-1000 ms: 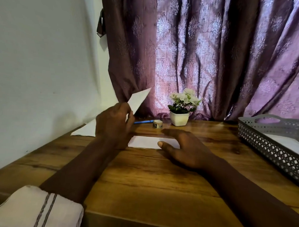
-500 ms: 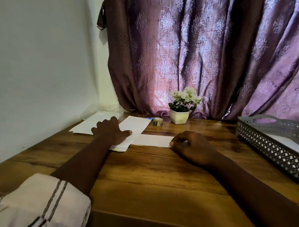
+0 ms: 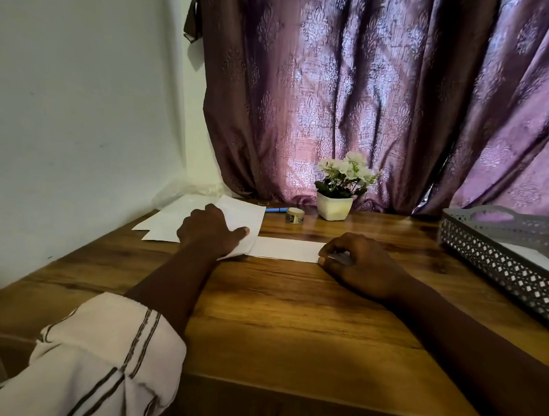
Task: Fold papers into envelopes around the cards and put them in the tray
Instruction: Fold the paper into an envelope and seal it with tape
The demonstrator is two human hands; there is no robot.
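Note:
A white paper sheet (image 3: 249, 215) lies flat on the wooden table (image 3: 294, 309) at the left. My left hand (image 3: 209, 233) sits on it with fingers curled and the thumb stretched along the sheet, holding its near edge. Just to the right, a narrow white card (image 3: 285, 249) lies flat, touching the sheet's right edge. My right hand (image 3: 358, 265) pinches the card's right end between thumb and curled fingers. A grey perforated tray (image 3: 497, 258) stands at the far right, with white paper (image 3: 538, 260) inside it.
More white sheets (image 3: 159, 224) lie under and behind the held one, by the wall. A blue pen (image 3: 274, 209), a small tape roll (image 3: 295, 215) and a white flower pot (image 3: 334, 205) stand at the back before the purple curtain.
My left hand brought the sheet down from the air and laid it flat on the table. My right hand went from lying flat on the card to pinching its right end.

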